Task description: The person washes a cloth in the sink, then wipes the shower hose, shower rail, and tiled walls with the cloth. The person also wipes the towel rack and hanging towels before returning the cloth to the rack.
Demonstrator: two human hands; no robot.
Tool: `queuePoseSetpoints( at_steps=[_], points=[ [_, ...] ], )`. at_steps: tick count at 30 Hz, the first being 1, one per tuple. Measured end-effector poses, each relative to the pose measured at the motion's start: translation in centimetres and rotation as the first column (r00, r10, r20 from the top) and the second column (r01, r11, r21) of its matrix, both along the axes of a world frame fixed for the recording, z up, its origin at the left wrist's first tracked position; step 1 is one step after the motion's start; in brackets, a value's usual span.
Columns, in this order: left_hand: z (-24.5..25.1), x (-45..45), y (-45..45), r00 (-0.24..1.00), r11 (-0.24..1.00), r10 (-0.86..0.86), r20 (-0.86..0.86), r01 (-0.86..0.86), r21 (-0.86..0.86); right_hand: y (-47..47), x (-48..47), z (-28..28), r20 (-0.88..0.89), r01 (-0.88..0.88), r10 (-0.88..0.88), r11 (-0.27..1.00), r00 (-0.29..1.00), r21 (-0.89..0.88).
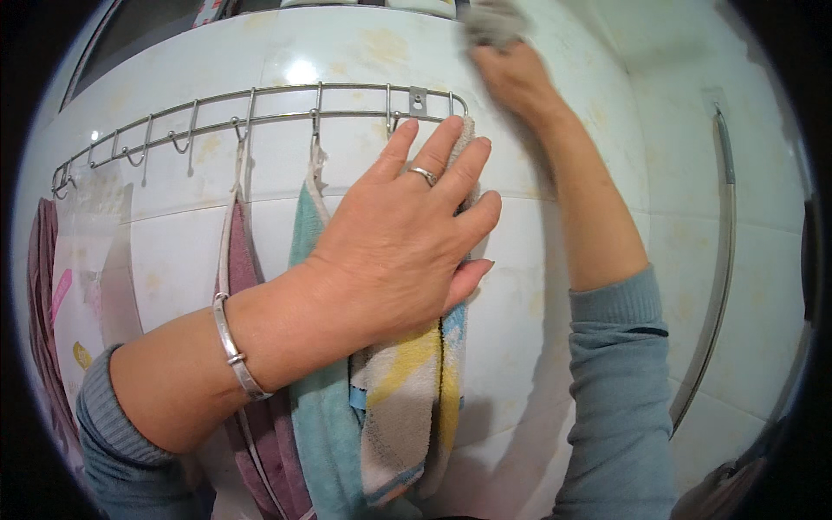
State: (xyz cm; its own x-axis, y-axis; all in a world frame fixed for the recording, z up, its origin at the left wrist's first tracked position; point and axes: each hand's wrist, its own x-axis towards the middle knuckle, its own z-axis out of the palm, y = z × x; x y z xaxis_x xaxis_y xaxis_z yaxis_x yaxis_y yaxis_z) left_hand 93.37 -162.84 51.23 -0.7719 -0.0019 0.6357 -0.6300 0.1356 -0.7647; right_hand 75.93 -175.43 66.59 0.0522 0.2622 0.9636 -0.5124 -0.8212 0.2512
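My left hand (403, 221), with a ring and a bangle, lies spread over a patterned yellow, blue and beige towel (400, 409) that hangs at the right end of a metal hook rail (286, 118). Its fingertips reach the lower bar of the rail, and the palm hides the upper part of the towel. Higher up on the right, my right hand (517, 78) holds a bunched greyish cloth (494, 25) against or close to the tiled wall (513, 240). Motion blurs the cloth, so whether it touches the tiles cannot be told.
Left of the patterned towel hang a teal towel (325, 403) and a mauve towel (273, 429). Another mauve cloth (43, 273) and a translucent bag (84, 260) hang at the far left. A metal shower hose (725, 247) runs down the right wall. White containers (422, 6) stand on a ledge above.
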Motion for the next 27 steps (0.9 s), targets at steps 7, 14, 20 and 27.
queuePoseSetpoints(
  at_steps=[7, 14, 20, 27],
  points=[
    [0.7, 0.7, -0.4, 0.988, 0.987, 0.148, 0.035, -0.145, -0.063, 4.1, 12.2, 3.2, -0.750, -0.172, 0.038, 0.980, 0.660, -0.102],
    [1.1, 4.1, -1.8, 0.996, 0.995, 0.073, 0.051, -0.069, -0.075, -1.6, 0.8, -2.2, -0.261, -0.182, 0.199, 0.979, 0.945, 0.088],
    [1.2, 3.1, -2.0, 0.993, 0.992, 0.102, 0.065, -0.097, -0.084, 0.7, 5.2, 0.9, -0.128, -0.032, 0.032, 0.999, 0.991, -0.003],
    [1.0, 4.1, -2.8, 0.991, 0.991, 0.122, 0.058, -0.118, -0.062, 10.1, 10.1, 4.1, 0.039, -0.829, 0.829, 0.555, 0.558, 0.066]
  ],
)
